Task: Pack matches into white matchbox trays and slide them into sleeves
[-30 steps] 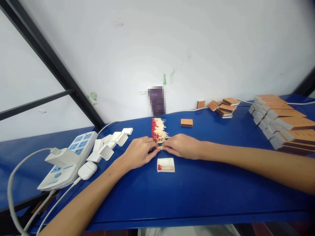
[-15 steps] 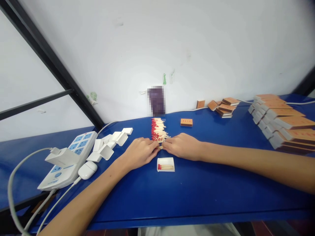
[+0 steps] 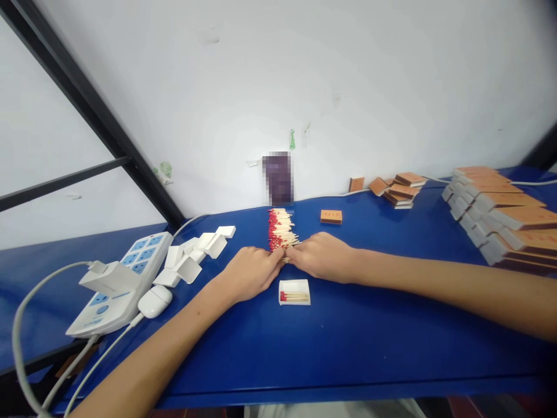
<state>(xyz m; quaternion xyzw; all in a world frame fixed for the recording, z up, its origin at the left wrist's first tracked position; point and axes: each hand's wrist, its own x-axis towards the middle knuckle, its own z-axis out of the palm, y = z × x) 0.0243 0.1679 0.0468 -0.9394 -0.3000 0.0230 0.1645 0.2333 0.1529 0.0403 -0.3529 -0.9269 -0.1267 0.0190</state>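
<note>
A pile of red-headed matches (image 3: pixel 282 227) lies in a column in front of me, heads to the left. At its near end my left hand (image 3: pixel 256 268) and my right hand (image 3: pixel 321 256) meet, fingertips almost touching. Both hands are closed, pinching a few matches (image 3: pixel 285 259) whose pale sticks show between the fingers; how many is hidden. Just below the hands sits a white matchbox tray (image 3: pixel 303 285), open side up, with several matches lying along its near side.
One orange matchbox (image 3: pixel 331 217) lies right of the pile. Further right are loose matchboxes (image 3: pixel 402 188) and a large stack (image 3: pixel 500 215). White trays (image 3: pixel 191 264), an earphone case (image 3: pixel 155 301) and a power strip (image 3: pixel 143 255) with cables occupy the left side.
My fingertips have drawn slightly closer together at the near end of the match pile, and the right hand has shifted slightly. The tray and the boxes stay in place.
</note>
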